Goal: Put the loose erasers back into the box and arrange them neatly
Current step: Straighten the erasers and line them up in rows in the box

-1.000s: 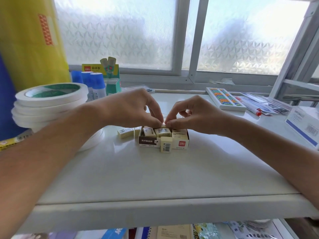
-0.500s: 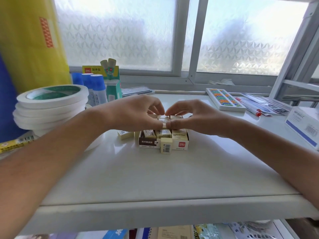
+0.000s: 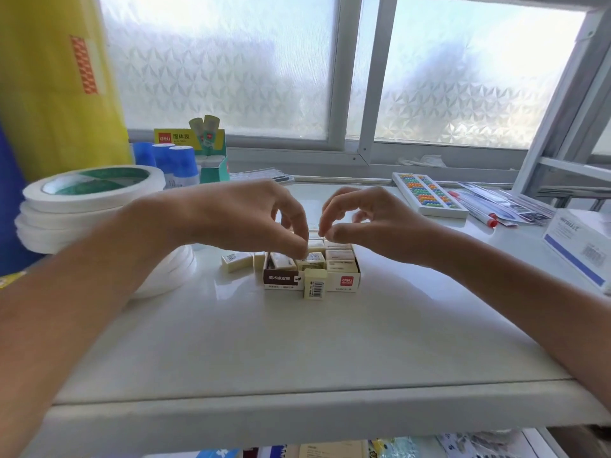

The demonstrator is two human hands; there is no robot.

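Note:
A small open eraser box (image 3: 346, 281) sits mid-shelf with several cream erasers (image 3: 340, 256) packed in rows. My left hand (image 3: 251, 219) and my right hand (image 3: 373, 223) meet fingertip to fingertip over the box's middle. Both pinch with thumb and forefinger a pale eraser (image 3: 314, 233) that the fingers mostly hide. My left fingertips reach down to the front row. One loose eraser (image 3: 314, 284) stands upright against the box's front wall. Another loose eraser (image 3: 236, 261) lies on the shelf to the left, and a third (image 3: 259, 259) leans at the box's left side.
A stack of white tape rolls (image 3: 89, 200) fills the left of the white shelf (image 3: 297, 342). Glue sticks (image 3: 178, 163) and a green display box (image 3: 211, 153) stand behind. An abacus (image 3: 428, 193), pens and a white carton (image 3: 582, 246) lie right. Frosted windows at the back.
Both hands stay joined over the box. The left fingertips have dipped lower toward the front row, and the right fingers have arched up more. The loose erasers have not moved.

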